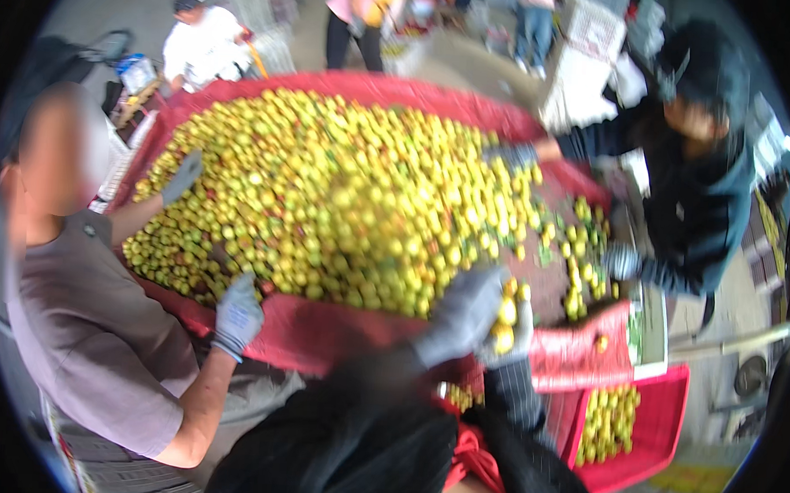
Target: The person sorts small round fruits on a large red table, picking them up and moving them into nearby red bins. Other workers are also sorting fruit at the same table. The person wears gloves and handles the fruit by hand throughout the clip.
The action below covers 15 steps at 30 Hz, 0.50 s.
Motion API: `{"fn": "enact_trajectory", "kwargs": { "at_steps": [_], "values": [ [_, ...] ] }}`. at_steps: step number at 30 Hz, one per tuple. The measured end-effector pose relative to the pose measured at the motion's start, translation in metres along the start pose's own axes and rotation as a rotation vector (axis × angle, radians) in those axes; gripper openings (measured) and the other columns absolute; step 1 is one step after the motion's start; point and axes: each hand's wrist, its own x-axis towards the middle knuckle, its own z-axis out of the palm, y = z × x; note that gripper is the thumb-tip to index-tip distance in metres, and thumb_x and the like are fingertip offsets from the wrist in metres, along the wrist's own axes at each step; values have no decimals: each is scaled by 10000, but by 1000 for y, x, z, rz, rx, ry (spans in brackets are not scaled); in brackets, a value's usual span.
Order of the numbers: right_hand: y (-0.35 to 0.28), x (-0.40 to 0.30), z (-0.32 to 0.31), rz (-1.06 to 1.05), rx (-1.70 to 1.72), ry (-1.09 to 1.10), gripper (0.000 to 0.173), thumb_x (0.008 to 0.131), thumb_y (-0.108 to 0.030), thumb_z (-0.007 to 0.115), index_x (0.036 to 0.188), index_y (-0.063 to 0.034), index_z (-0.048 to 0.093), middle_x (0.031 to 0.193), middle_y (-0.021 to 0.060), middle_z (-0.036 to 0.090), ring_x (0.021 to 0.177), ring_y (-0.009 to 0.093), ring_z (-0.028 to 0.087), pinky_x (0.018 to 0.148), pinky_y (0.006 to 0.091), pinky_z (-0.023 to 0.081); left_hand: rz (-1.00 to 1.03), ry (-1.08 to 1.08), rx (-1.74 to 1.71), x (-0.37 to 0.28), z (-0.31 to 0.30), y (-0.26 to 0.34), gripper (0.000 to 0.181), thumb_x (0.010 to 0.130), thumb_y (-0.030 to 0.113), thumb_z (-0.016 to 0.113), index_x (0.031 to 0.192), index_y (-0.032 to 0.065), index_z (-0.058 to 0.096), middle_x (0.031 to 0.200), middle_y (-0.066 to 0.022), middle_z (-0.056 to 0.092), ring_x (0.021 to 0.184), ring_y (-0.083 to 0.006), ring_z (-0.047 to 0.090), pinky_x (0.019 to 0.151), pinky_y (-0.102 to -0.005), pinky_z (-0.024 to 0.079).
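A broad heap of small round yellow-green fruits lies before me on a table with a raised red sheet rim. My left hand, in a grey glove and blurred, reaches over the near rim beside the heap; its fingers and palm are partly hidden. Close to its right is my right hand, also gloved, under a dark pinstriped sleeve. Several yellow fruits rest cupped in it, between the two hands. Green leaves are scattered on the dark table surface to the right.
A co-worker at left has both gloved hands at the heap. Another co-worker at right reaches in with gloved hands. A red crate holding fruits stands below the right end. White crates and more people are behind.
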Motion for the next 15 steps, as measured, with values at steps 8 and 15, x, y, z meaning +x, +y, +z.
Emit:
{"fn": "enact_trajectory", "kwargs": {
  "at_steps": [8,15],
  "values": [
    [-126,-121,-139,-355,167,-42,573,914,-523,581,1263,-69,570,1184,139,642,963,297,644,594,353,573,212,219,122,0,45,-94,747,834,541,665,1443,155,469,1468,-196,454,1256,-439,506,1061,-517,391],
    [-214,-313,-352,-655,471,1129,501,805,-446,727,1136,-87,618,1040,85,632,864,268,609,651,314,558,-259,-100,426,9,32,-158,1131,705,621,740,1576,305,92,1605,-286,45,1251,-516,464,959,-579,441]
  ]
}}
